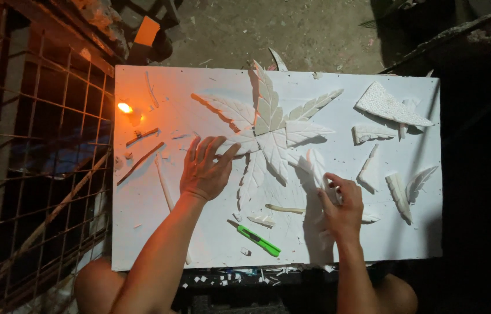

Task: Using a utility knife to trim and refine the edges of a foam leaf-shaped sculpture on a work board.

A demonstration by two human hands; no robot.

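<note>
The left hand (206, 168) lies spread flat on the leaf relief (271, 131) at mid-desk. The right hand (341, 200) pinches a white leaf piece (317, 166), long axis running near to far, just right of the relief.

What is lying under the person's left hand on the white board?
The left hand lies flat on the white board, fingertips touching a leaf of the white carved leaf cluster. Whatever is beneath the palm is covered; only bare board shows around it.
</note>
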